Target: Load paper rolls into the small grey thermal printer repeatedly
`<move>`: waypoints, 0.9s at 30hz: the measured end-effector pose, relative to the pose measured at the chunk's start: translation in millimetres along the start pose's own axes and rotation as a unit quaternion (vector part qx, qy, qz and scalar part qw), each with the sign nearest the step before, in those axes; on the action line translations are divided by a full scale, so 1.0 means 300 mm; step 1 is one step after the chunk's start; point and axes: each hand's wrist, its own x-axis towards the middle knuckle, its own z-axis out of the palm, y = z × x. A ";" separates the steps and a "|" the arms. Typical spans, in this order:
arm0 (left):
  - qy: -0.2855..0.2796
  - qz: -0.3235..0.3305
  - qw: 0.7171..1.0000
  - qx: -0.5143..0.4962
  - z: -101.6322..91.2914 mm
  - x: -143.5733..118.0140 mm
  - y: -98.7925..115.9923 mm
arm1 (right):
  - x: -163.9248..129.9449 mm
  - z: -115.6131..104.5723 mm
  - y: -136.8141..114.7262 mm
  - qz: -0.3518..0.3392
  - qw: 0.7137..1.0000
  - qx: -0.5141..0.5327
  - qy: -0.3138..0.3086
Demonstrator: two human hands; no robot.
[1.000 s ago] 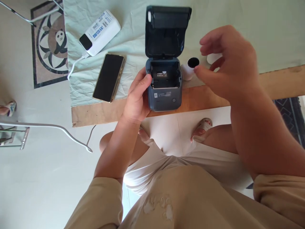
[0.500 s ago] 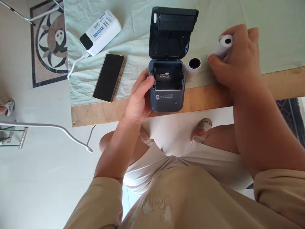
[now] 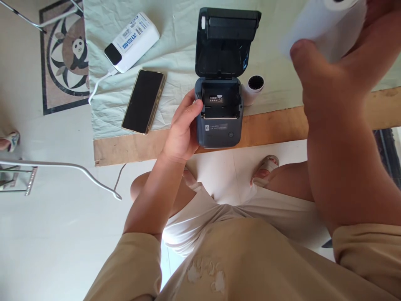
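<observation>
A dark blue label printer [image 3: 219, 133] stands at the table's front edge, its black lid [image 3: 227, 42] swung up and its paper bay bare inside. My left hand [image 3: 184, 125] grips the printer's left side, thumb over the rim. Up at the top right, close to the camera, my right hand [image 3: 341, 75] is closed around a white paper roll [image 3: 326, 25]; part of the roll is cut off by the frame's top edge. A smaller white roll with a dark core [image 3: 254, 90] stands against the printer's right side.
Left of the printer lie a smartphone [image 3: 144, 101] and a white power bank [image 3: 134, 44] with a white cable [image 3: 97, 85] plugged in. Pale green cloth [image 3: 178, 54] covers the table, leaving a wooden front edge [image 3: 131, 148] bare. Another person's foot [image 3: 9, 141] shows at far left.
My right hand has lifted the paper roll off the cloth, up toward the camera and to the right. My left hand and the printer have stayed put.
</observation>
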 end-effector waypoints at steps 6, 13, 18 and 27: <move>0.010 -0.009 0.999 0.039 0.005 -0.002 0.006 | -0.060 0.068 -0.184 -0.120 0.990 0.005 -0.072; 0.008 0.004 1.000 0.020 0.014 -0.007 0.007 | -0.075 0.132 -0.219 -0.086 0.971 -0.112 -0.195; 0.021 0.010 1.000 0.014 0.017 -0.009 0.006 | -0.075 0.142 -0.201 -0.129 0.972 -0.095 -0.169; 0.028 0.003 0.999 0.039 0.021 -0.011 0.007 | -0.069 0.142 -0.207 -0.086 0.967 -0.144 -0.190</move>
